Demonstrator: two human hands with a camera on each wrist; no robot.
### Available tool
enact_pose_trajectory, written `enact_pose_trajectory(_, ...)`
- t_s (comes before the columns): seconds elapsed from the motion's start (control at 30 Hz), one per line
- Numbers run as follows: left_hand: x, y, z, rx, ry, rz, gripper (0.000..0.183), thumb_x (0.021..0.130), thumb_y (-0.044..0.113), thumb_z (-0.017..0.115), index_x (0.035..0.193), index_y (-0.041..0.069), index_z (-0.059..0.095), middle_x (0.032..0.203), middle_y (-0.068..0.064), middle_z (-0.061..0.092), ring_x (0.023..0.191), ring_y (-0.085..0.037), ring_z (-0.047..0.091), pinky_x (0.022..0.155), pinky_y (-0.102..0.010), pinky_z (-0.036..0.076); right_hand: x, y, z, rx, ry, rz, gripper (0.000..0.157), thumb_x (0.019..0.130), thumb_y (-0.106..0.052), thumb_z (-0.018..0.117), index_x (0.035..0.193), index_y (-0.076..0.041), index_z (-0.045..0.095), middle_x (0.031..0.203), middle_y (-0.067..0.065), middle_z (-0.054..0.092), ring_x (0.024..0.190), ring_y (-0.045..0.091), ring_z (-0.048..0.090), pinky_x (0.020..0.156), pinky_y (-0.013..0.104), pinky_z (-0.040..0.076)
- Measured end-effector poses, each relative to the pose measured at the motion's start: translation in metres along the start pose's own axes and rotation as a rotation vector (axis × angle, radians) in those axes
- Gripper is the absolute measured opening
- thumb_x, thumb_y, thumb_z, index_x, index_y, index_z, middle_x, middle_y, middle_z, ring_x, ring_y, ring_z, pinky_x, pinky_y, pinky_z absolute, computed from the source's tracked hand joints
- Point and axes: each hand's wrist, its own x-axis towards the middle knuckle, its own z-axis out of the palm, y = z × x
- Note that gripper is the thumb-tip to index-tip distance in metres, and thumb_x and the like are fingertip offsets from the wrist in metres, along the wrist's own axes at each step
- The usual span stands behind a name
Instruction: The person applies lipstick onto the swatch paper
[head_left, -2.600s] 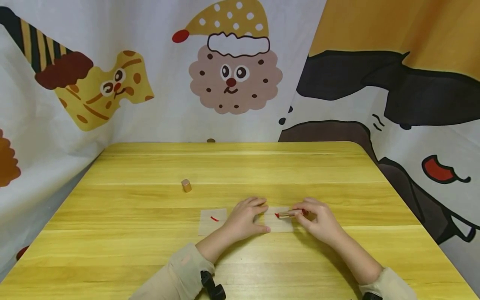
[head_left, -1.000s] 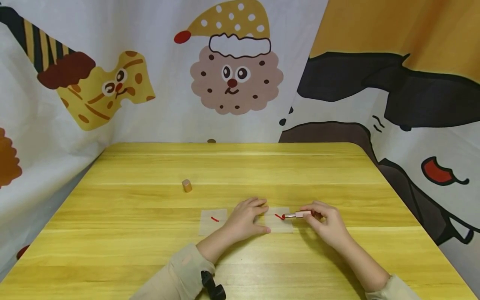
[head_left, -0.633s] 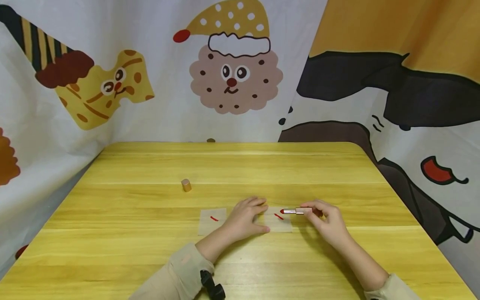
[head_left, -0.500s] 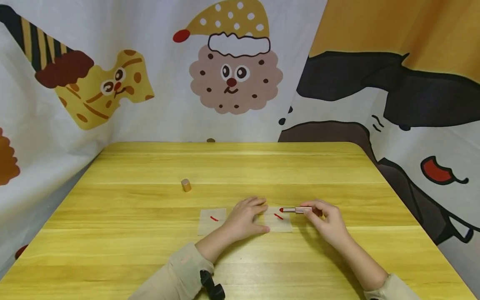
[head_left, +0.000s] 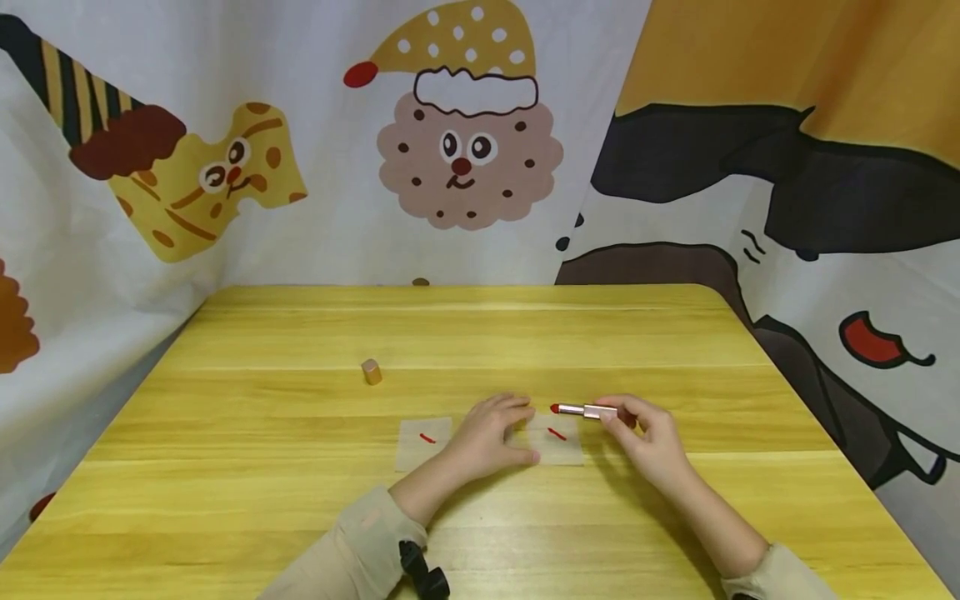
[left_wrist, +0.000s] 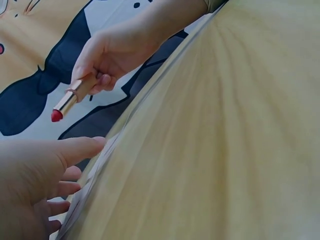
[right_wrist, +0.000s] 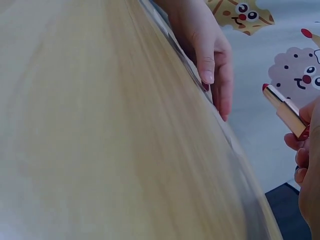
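Observation:
My right hand pinches a lipstick by its base, the red tip pointing left. In both wrist views the lipstick is held up off the paper. Below it lies a thin pale square of paper with a short slanted red stroke on it. My left hand rests at that paper's left edge, fingers spread and fairly straight, with thumb and fingertips on the sheet. A second paper square, also with one red stroke, lies to the left, partly covered by my left wrist.
The lipstick cap stands on the wooden table behind the left paper. A cartoon-printed cloth hangs along the table's far edge and sides. A black wrist strap sits on my left sleeve.
My right hand has drawn a red stroke rightward on the right paper, then lifted the lipstick off and moved it up and slightly left. My left hand has stayed in place.

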Motion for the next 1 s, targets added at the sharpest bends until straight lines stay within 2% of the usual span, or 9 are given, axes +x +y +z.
enact_pose_trajectory(0.23, 0.000, -0.004, -0.004, -0.129, 0.038, 0.006, 0.066, 0.080, 0.036, 0.077, 0.136, 0.008, 0.054, 0.144, -0.005, 0.045, 0.134, -0.025, 0.036, 0.110, -0.046, 0.025, 0.005, -0.008, 0.003, 0.017, 0.009, 0.023, 0.017, 0.083, 0.014, 0.063, 0.096, 0.005, 0.069, 0.071, 0.002, 0.056, 0.067, 0.010, 0.045, 0.059, 0.023, 0.038)
enact_pose_trajectory(0.37, 0.001, -0.006, -0.009, -0.220, 0.083, 0.009, 0.065, 0.081, 0.031, 0.078, 0.136, 0.005, 0.054, 0.142, -0.007, 0.047, 0.133, -0.026, 0.038, 0.109, -0.044, 0.028, 0.009, -0.013, 0.005, 0.039, 0.011, 0.045, 0.016, 0.085, 0.012, 0.062, 0.098, 0.005, 0.069, 0.071, 0.002, 0.056, 0.066, 0.011, 0.045, 0.057, 0.025, 0.038)
enact_pose_trajectory(0.57, 0.003, -0.007, -0.021, -0.296, 0.154, 0.016, 0.062, 0.081, 0.024, 0.079, 0.134, 0.004, 0.055, 0.139, -0.008, 0.050, 0.130, -0.027, 0.041, 0.107, -0.042, 0.031, 0.016, -0.020, 0.008, 0.084, 0.023, 0.061, 0.015, 0.087, 0.011, 0.061, 0.099, 0.006, 0.068, 0.071, 0.007, 0.057, 0.066, 0.012, 0.045, 0.053, 0.027, 0.037)
enact_pose_trajectory(0.67, 0.003, -0.006, -0.027, -0.332, 0.188, 0.001, 0.060, 0.082, 0.024, 0.078, 0.134, 0.007, 0.055, 0.139, -0.007, 0.051, 0.130, -0.026, 0.041, 0.106, -0.043, 0.033, 0.019, -0.023, 0.010, 0.119, 0.037, 0.043, 0.016, 0.087, 0.012, 0.060, 0.099, 0.007, 0.068, 0.071, 0.009, 0.056, 0.064, 0.011, 0.045, 0.050, 0.026, 0.037)
enact_pose_trajectory(0.77, 0.003, -0.005, -0.033, -0.365, 0.219, -0.024, 0.060, 0.082, 0.027, 0.078, 0.135, 0.011, 0.055, 0.139, -0.005, 0.050, 0.130, -0.025, 0.041, 0.106, -0.045, 0.033, 0.023, -0.026, 0.012, 0.154, 0.053, -0.010, 0.017, 0.086, 0.016, 0.059, 0.099, 0.009, 0.067, 0.073, 0.012, 0.059, 0.064, 0.010, 0.045, 0.051, 0.024, 0.037)
enact_pose_trajectory(0.9, 0.001, -0.003, -0.040, -0.407, 0.250, -0.037, 0.059, 0.083, 0.029, 0.076, 0.137, 0.014, 0.054, 0.140, -0.007, 0.048, 0.130, -0.025, 0.040, 0.106, -0.048, 0.032, 0.028, -0.030, 0.014, 0.195, 0.068, -0.078, 0.017, 0.085, 0.019, 0.056, 0.098, 0.013, 0.065, 0.076, 0.006, 0.061, 0.064, 0.009, 0.045, 0.052, 0.023, 0.037)
enact_pose_trajectory(1.0, 0.001, -0.001, -0.044, -0.421, 0.277, -0.030, 0.058, 0.084, 0.030, 0.075, 0.136, 0.014, 0.055, 0.140, -0.007, 0.048, 0.130, -0.025, 0.041, 0.105, -0.049, 0.032, 0.031, -0.031, 0.016, 0.222, 0.068, -0.097, 0.017, 0.085, 0.020, 0.055, 0.098, 0.014, 0.064, 0.076, 0.007, 0.061, 0.064, 0.009, 0.045, 0.052, 0.022, 0.036)
